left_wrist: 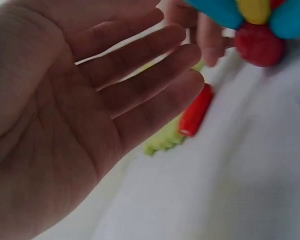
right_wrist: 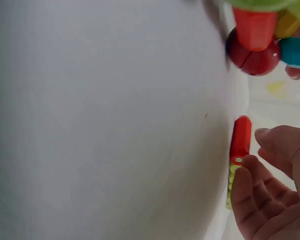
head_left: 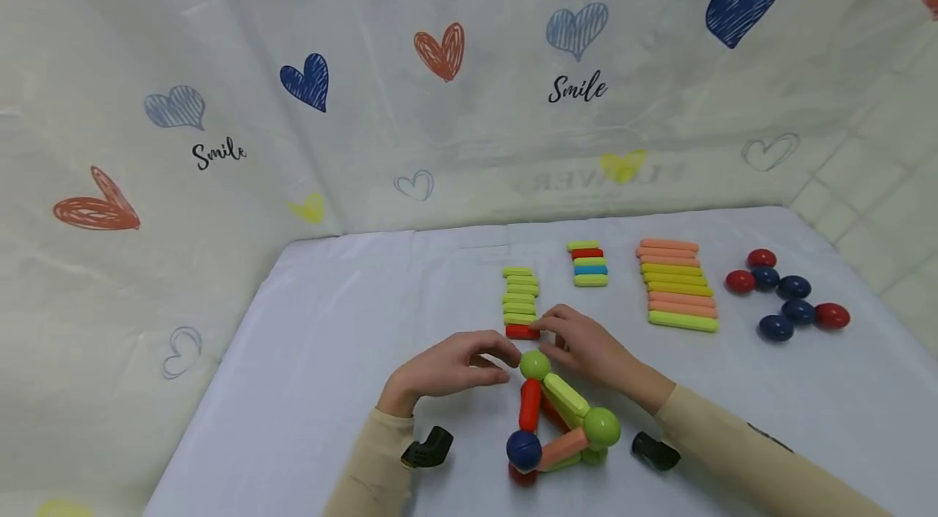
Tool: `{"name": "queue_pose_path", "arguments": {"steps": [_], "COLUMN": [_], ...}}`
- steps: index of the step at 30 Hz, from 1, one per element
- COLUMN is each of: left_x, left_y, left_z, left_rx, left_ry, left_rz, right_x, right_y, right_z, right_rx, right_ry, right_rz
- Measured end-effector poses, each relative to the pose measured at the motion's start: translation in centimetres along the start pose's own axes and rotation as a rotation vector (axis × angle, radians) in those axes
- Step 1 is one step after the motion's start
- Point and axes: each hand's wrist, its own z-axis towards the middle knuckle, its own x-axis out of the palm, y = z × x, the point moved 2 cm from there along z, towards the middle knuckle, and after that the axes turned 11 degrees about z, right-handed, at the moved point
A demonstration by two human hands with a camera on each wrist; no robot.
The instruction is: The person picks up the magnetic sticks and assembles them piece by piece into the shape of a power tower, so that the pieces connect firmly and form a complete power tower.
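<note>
A construction of toy rods and balls stands in front of me, with a green ball (head_left: 535,365) at its far top corner, a blue ball (head_left: 523,450) nearer me and another green ball (head_left: 602,427) on the right. A red rod (head_left: 530,405) and an orange rod (head_left: 563,449) join some of them. My left hand (head_left: 456,366) hovers beside the far green ball, its fingers extended and its palm bare in the left wrist view. Beyond the construction, my right hand (head_left: 586,342) reaches a short red rod (head_left: 522,332); its fingertips are at the rod's end, thumb apart.
Short green rods (head_left: 520,297) line up behind the red one. Farther back lie a small mixed rod row (head_left: 589,262) and a longer rod row (head_left: 677,285). Red and blue balls (head_left: 794,286) sit at the right. Two black pieces (head_left: 428,447) appear beside the forearms.
</note>
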Motion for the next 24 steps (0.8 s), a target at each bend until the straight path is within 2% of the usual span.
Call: {"name": "queue_pose_path", "arguments": {"steps": [4, 9, 13, 17, 21, 24], "left_x": [1.3, 2.3, 2.8, 2.9, 2.8, 2.7], "left_y": [0.6, 0.7, 0.9, 0.9, 0.8, 0.9], "left_z": [0.9, 1.5, 1.9, 2.1, 2.0, 1.9], "left_rx": [0.021, 0.063, 0.067, 0.069, 0.057, 0.044], "left_ry": [0.056, 0.046, 0.031, 0.013, 0.010, 0.006], "left_rz": [-0.015, 0.026, 0.063, 0.119, 0.134, 0.139], "right_x": [0.4, 0.5, 0.3, -0.4, -2.1, -3.8], "right_y": [-0.1, 0.3, 0.4, 0.3, 0.3, -0.1], "right_z": [1.0, 1.6, 1.3, 0.0, -2.6, -4.7], "right_rx": [-0.036, -0.054, -0.021, 0.044, 0.170, 0.223], "right_ry": [0.000, 0.024, 0.073, 0.146, 0.274, 0.427], "right_rz": [-0.101, -0.155, -0.191, -0.221, -0.142, 0.014]}}
